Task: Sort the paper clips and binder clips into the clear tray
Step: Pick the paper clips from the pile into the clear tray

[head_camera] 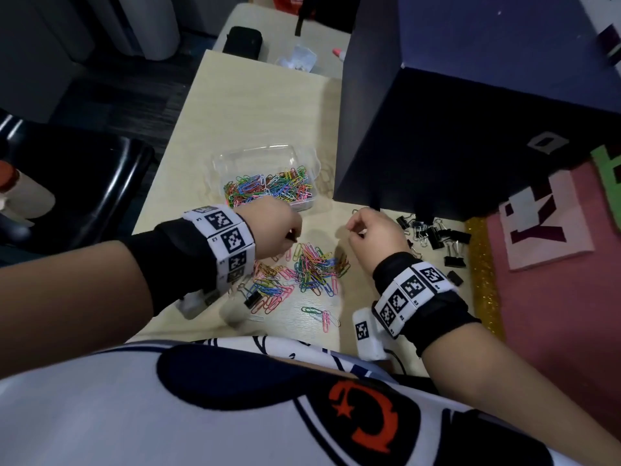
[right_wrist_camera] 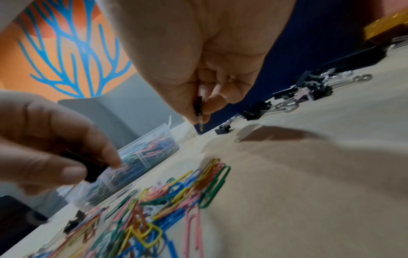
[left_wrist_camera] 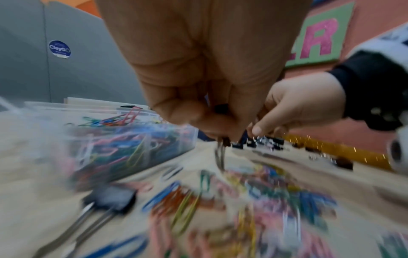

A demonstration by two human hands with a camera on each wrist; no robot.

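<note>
A clear tray (head_camera: 250,161) on the pale table holds many coloured paper clips (head_camera: 268,188). In front of it lies a loose pile of paper clips (head_camera: 311,269) with one black binder clip (head_camera: 252,299) at its left edge. More black binder clips (head_camera: 433,233) lie grouped to the right. My left hand (head_camera: 291,237) hovers over the pile and pinches a black binder clip (left_wrist_camera: 222,145) whose wire handles hang down. My right hand (head_camera: 356,227) is beside the binder clip group and pinches a small black binder clip (right_wrist_camera: 198,110) between thumb and finger.
A tall dark blue box (head_camera: 437,136) stands just behind the binder clips. A pink board (head_camera: 554,297) with a gold glitter edge (head_camera: 484,274) borders the table on the right. A black chair (head_camera: 84,186) is at the left, a black pouch (head_camera: 242,40) far back.
</note>
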